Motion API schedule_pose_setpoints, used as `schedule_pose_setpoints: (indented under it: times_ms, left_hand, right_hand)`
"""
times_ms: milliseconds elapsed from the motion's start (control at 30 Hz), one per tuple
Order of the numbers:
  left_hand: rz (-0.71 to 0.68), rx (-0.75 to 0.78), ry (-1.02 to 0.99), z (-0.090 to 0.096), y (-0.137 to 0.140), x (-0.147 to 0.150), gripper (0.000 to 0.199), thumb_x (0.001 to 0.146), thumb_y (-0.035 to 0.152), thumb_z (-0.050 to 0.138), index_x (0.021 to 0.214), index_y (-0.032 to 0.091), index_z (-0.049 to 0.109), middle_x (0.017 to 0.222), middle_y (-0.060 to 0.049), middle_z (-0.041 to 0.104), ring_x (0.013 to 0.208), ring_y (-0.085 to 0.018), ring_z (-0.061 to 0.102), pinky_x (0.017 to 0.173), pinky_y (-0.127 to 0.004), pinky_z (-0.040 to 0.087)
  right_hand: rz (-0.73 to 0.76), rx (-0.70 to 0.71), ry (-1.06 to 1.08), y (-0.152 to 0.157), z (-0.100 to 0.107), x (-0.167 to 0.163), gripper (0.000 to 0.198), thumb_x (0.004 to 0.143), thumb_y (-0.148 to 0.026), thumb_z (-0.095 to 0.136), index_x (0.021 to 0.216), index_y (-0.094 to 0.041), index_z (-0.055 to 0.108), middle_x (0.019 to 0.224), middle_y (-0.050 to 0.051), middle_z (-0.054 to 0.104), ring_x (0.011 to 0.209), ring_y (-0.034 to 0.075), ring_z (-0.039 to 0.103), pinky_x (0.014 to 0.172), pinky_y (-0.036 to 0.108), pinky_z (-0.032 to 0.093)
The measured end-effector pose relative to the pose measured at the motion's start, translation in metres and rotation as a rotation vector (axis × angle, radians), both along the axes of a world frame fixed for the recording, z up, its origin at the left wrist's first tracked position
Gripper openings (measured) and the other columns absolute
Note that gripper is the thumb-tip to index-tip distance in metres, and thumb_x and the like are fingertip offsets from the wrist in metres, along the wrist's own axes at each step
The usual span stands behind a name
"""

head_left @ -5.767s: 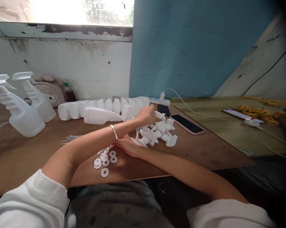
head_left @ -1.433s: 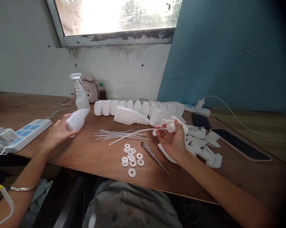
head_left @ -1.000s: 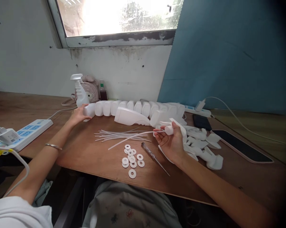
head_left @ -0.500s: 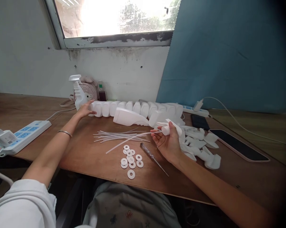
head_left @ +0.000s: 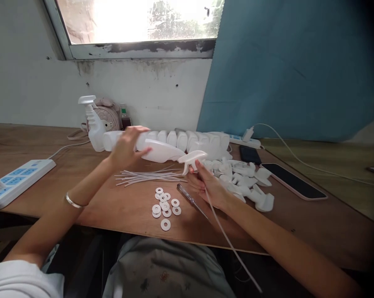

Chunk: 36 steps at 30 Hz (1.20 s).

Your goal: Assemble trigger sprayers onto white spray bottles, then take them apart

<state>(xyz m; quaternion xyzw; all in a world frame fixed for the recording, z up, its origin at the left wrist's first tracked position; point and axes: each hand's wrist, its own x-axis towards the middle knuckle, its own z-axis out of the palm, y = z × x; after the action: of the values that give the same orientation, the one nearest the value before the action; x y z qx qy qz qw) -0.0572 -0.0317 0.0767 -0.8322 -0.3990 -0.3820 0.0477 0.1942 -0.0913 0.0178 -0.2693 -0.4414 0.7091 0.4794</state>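
My right hand (head_left: 213, 184) is closed around a white trigger spray head (head_left: 193, 158). A long thin dip tube (head_left: 230, 242) runs from it down past the table's front edge. My left hand (head_left: 127, 148), slightly blurred, has its thumb and fingers apart, with nothing visibly held. It is in front of a row of white bottles (head_left: 182, 141) and close to one bottle lying on its side (head_left: 162, 150). Loose thin tubes (head_left: 149, 176), white ring washers (head_left: 165, 206) and a screwdriver (head_left: 191, 200) lie nearer me. More spray heads (head_left: 245, 180) are heaped beyond my right hand.
An assembled spray bottle (head_left: 95, 128) stands at the back left, before a pink bag (head_left: 107, 118) and a small dark bottle (head_left: 125, 118). Power strips lie at left (head_left: 28, 182) and back right (head_left: 255, 143). Two phones (head_left: 294, 180) (head_left: 249, 155) lie on the right.
My left hand has moved right and nearer, away from the row's left end. My right hand has turned the spray head, so its tube now points down toward me. The view has shifted slightly right.
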Motion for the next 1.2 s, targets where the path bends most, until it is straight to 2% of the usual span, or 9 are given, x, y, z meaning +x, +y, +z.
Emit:
schedule_pose_setpoints:
  times_ms: [100,200,333,467,700,833,933,1100,1200]
  left_hand:
    - [-0.412,-0.148,0.034,-0.001,-0.036,0.050,0.068,0.061,0.049,0.068,0.119,0.020,0.048,0.124,-0.011,0.049,0.120,-0.030,0.039,0.100,-0.042,0.027]
    - [-0.594,-0.484,-0.043,-0.014,-0.049,0.073,0.059,0.062,0.044,0.069,0.112,0.017,0.051,0.097,-0.008,0.062,0.087,-0.023,0.058,0.074,-0.032,0.046]
    - [-0.574,-0.789,-0.180,-0.031,-0.040,0.066,0.041,0.060,0.035,0.073,0.089,0.015,0.053,0.070,-0.001,0.058,0.061,-0.014,0.056,0.052,-0.023,0.043]
    - [-0.572,-0.912,-0.352,-0.036,-0.035,0.052,0.037,0.062,0.031,0.072,0.084,0.015,0.047,0.068,0.001,0.057,0.059,-0.012,0.056,0.052,-0.021,0.045]
    - [-0.625,-1.023,-0.430,-0.051,-0.045,0.061,0.038,0.062,0.031,0.073,0.087,0.013,0.052,0.071,-0.001,0.062,0.062,-0.014,0.060,0.055,-0.023,0.048]
    - [-0.631,-1.105,-0.432,-0.051,-0.043,0.060,0.035,0.061,0.029,0.074,0.087,0.011,0.059,0.070,-0.004,0.065,0.062,-0.015,0.062,0.058,-0.024,0.050]
    - [-0.671,-1.193,-0.429,-0.044,-0.044,0.057,0.030,0.064,0.029,0.072,0.085,0.012,0.060,0.070,-0.004,0.066,0.063,-0.016,0.063,0.059,-0.025,0.051]
    - [-0.762,-1.307,-0.480,-0.042,-0.048,0.057,0.030,0.064,0.031,0.071,0.084,0.013,0.058,0.075,-0.005,0.067,0.065,-0.017,0.064,0.057,-0.026,0.051]
    - [-0.780,-1.413,-0.595,-0.049,-0.041,0.053,0.033,0.061,0.032,0.073,0.083,0.014,0.055,0.076,-0.005,0.068,0.060,-0.017,0.065,0.052,-0.024,0.050]
  right_hand:
    - [0.236,0.046,-0.133,-0.008,-0.002,-0.001,0.045,0.069,-0.060,0.055,0.064,-0.017,0.049,0.034,-0.012,0.026,0.032,0.001,0.014,0.034,0.015,0.012]
    - [0.292,0.111,-0.245,-0.017,-0.005,-0.005,0.049,0.064,-0.065,0.057,0.061,-0.016,0.048,0.036,-0.010,0.029,0.033,0.002,0.018,0.035,0.018,0.012]
    - [0.199,0.103,-0.274,-0.021,-0.012,-0.013,0.044,0.068,-0.060,0.057,0.066,-0.016,0.050,0.040,-0.010,0.031,0.035,0.002,0.019,0.035,0.019,0.011]
    - [0.145,0.062,-0.313,-0.015,-0.017,-0.016,0.046,0.071,-0.059,0.054,0.060,-0.015,0.049,0.039,-0.010,0.031,0.034,0.001,0.018,0.035,0.019,0.009]
    - [0.116,0.223,-0.373,-0.017,-0.018,-0.014,0.044,0.074,-0.054,0.054,0.062,-0.012,0.060,0.034,-0.008,0.037,0.032,0.002,0.023,0.037,0.018,0.017]
    - [0.098,0.198,-0.360,-0.017,-0.018,-0.017,0.041,0.069,-0.052,0.060,0.056,-0.013,0.060,0.041,-0.004,0.049,0.035,0.004,0.039,0.038,0.018,0.027]
    - [0.099,0.272,-0.330,-0.019,-0.015,-0.019,0.039,0.070,-0.051,0.059,0.055,-0.015,0.062,0.051,0.000,0.057,0.041,0.007,0.047,0.044,0.020,0.036]
    - [0.089,0.398,-0.322,-0.026,-0.011,-0.020,0.044,0.080,-0.045,0.050,0.046,-0.019,0.062,0.045,0.001,0.055,0.054,0.011,0.050,0.061,0.025,0.043]
    - [0.119,0.357,-0.287,-0.029,-0.009,-0.019,0.042,0.079,-0.041,0.053,0.044,-0.020,0.061,0.043,0.000,0.052,0.055,0.012,0.049,0.060,0.025,0.042]
